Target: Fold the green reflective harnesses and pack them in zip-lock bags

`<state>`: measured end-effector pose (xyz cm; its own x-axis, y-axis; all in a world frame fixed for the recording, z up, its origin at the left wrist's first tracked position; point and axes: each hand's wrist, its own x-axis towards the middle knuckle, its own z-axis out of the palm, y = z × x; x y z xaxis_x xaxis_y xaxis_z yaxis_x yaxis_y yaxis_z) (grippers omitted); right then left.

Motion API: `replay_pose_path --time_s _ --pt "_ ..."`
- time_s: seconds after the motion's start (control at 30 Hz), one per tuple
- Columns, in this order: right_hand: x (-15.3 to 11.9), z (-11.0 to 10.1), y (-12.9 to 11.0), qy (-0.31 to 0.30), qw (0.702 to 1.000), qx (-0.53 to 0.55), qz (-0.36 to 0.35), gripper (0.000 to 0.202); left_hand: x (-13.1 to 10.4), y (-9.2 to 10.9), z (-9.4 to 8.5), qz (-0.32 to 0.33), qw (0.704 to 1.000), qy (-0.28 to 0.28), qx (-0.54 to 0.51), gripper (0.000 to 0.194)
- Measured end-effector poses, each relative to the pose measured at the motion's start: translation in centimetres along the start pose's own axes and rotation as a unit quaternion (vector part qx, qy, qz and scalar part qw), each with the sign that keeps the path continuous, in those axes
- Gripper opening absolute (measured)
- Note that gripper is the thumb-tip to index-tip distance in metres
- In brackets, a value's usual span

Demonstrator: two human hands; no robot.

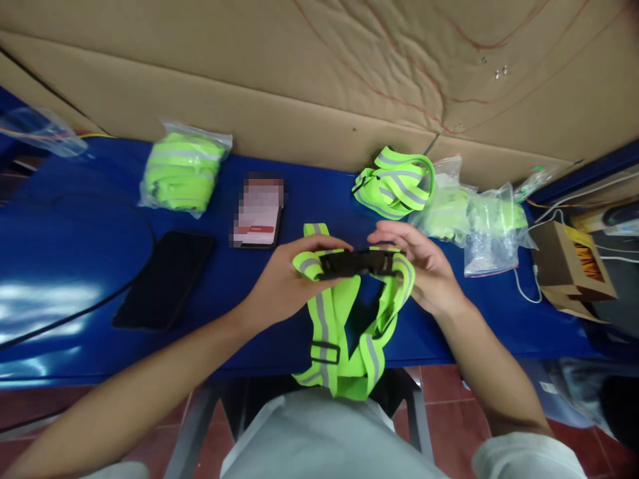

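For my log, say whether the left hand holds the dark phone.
No, the left hand grips the buckle, apart from the dark phone.

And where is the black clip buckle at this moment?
In the head view, the black clip buckle is near the centre, between the left hand and the right hand, with yellow-green strap at both ends.

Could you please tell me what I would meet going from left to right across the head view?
Bagged lime-green strap → phone with lit screen → left hand → black buckle → right hand → clear plastic bag → cardboard box.
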<state>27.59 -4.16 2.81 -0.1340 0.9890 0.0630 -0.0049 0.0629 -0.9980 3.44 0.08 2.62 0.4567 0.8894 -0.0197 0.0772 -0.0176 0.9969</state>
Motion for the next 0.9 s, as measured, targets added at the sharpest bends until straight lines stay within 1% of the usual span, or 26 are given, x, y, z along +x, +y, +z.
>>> replay_pose_path --time_s 0.03,0.07,0.13,0.2,0.27,0.3,0.33,0.4,0.47,0.53,0.57,0.63,0.67,0.73,0.83,0.87,0.9 --pt "-0.1 -0.3 -0.2 -0.023 0.999 0.04 0.026 0.052 0.1 0.1 -0.2 0.028 0.999 0.021 -0.014 0.029" --pt "-0.2 -0.6 -0.4 -0.043 0.996 0.067 0.041 0.053 0.1 0.1 -0.3 0.043 0.998 0.029 -0.038 0.029" --pt "-0.3 -1.0 -0.6 -0.084 0.993 0.071 0.037 0.059 0.2 0.0 -0.5 0.03 0.994 0.034 -0.099 0.03" --pt "-0.5 -0.9 -0.6 -0.125 0.992 0.011 0.021 0.069 0.2 -0.3 -0.4 -0.008 0.987 0.027 -0.158 0.033" --pt "-0.5 -0.3 -0.2 -0.127 0.989 -0.077 0.018 0.077 0.2 -0.5 -0.2 -0.051 0.978 0.007 -0.2 0.042" --pt "-0.5 0.0 0.1 -0.116 0.987 -0.108 0.02 0.074 0.2 -0.6 -0.2 -0.074 0.972 -0.015 -0.221 0.05" --pt "-0.5 0.3 0.5 -0.103 0.987 -0.118 0.025 0.067 0.1 -0.5 -0.2 -0.097 0.963 -0.046 -0.246 0.059" --pt "-0.3 0.8 1.0 -0.092 0.992 -0.074 0.038 0.047 0.0 -0.3 -0.5 -0.137 0.936 -0.116 -0.302 0.08" --pt "-0.2 1.0 1.2 -0.094 0.993 0.021 0.061 0.034 0.0 0.0 -0.9 -0.149 0.908 -0.171 -0.352 0.097" --pt "-0.2 1.0 1.2 -0.078 0.986 0.105 0.1 0.034 0.0 0.2 -1.2 -0.151 0.888 -0.211 -0.381 0.114" --pt "-0.3 1.0 1.1 -0.064 0.982 0.133 0.116 0.037 0.0 0.2 -1.3 -0.151 0.883 -0.224 -0.384 0.122" --pt "-0.6 1.2 0.9 -0.049 0.977 0.159 0.135 0.039 0.1 0.0 -1.1 -0.16 0.888 -0.226 -0.367 0.128" --pt "-0.7 1.4 0.9 -0.05 0.976 0.164 0.132 0.04 0.1 -0.2 -0.9 -0.167 0.894 -0.221 -0.352 0.126" --pt "-0.9 1.7 1.0 -0.054 0.976 0.172 0.12 0.041 0.1 -0.6 -0.4 -0.168 0.901 -0.223 -0.332 0.112" --pt "-1.0 2.0 1.2 -0.032 0.974 0.184 0.131 0.038 0.0 -0.9 0.4 -0.163 0.893 -0.278 -0.313 0.073" --pt "-1.1 2.0 1.3 -0.017 0.972 0.187 0.139 0.037 0.0 -0.8 0.6 -0.164 0.894 -0.287 -0.303 0.062" --pt "-1.0 2.0 1.3 -0.004 0.971 0.191 0.146 0.035 -0.1 -0.7 0.8 -0.169 0.899 -0.279 -0.292 0.053"
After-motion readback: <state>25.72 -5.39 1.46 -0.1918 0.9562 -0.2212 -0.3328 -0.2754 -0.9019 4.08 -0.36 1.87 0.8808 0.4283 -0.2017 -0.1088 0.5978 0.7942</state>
